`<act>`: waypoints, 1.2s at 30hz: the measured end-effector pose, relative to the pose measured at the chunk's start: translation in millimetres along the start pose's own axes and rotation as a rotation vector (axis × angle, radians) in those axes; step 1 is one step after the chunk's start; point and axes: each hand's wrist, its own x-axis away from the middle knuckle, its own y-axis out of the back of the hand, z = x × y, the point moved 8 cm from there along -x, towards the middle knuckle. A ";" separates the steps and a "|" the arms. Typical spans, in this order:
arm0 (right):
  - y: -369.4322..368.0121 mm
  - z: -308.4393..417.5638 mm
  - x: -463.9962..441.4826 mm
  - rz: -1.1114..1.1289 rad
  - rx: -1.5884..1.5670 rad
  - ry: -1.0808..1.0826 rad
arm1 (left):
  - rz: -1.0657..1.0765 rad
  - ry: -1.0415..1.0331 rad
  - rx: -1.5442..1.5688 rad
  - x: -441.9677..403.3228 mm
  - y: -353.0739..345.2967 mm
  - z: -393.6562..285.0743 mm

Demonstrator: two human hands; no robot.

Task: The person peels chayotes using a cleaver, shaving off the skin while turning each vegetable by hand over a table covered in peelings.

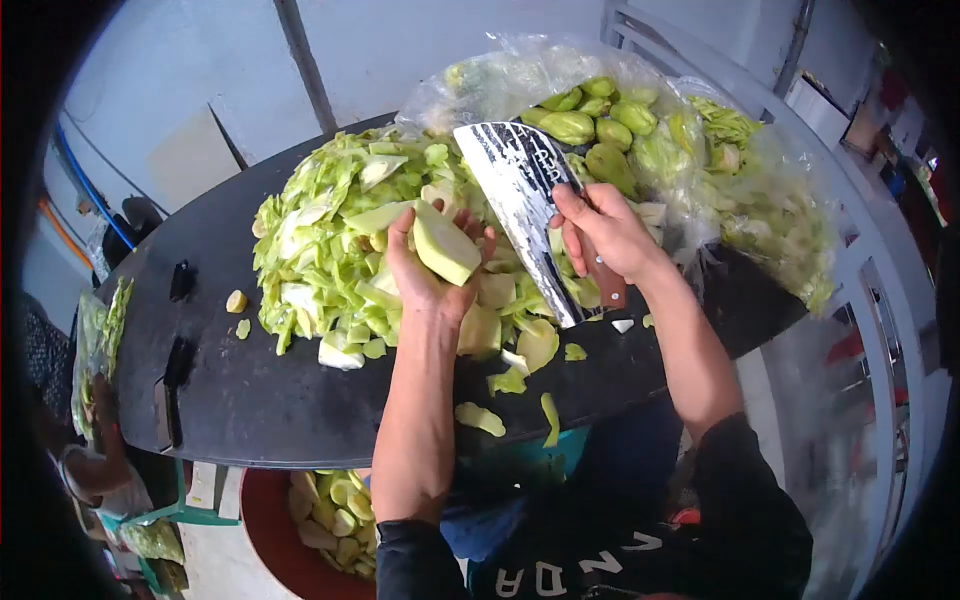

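My left hand (pixel 437 262) is wrapped round a pale green peeled vegetable piece (pixel 444 243), just above the pile. In my right hand (pixel 600 235) is the wooden handle of a broad cleaver (pixel 520 195). The blade is raised and tilted, its face patterned black and white, a little to the right of the vegetable piece and apart from it. Beneath and behind both hands lies a large heap of green peelings (pixel 320 235) on the dark table (pixel 270 405). Larger pale cut pieces (pixel 480 331) rest near my left wrist.
Clear plastic bags at the back right hold whole green vegetables (pixel 567 127) and peelings. A red tub (pixel 262 540) of cut pieces stands below the table's front edge. Another person (pixel 100 465) is at the far left. Metal railings (pixel 872 300) run along the right.
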 end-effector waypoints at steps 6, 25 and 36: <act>-0.9 -5.5 2.8 0.002 -0.124 0.082 | 0.113 0.008 -0.054 2.8 -7.5 7.7; -11.4 -15.8 12.6 0.041 -0.048 -0.015 | 0.117 -0.158 -0.062 3.8 -9.2 -15.6; -13.7 -13.6 17.4 0.072 0.001 -0.016 | 0.405 -0.188 -0.211 17.8 -39.9 -29.7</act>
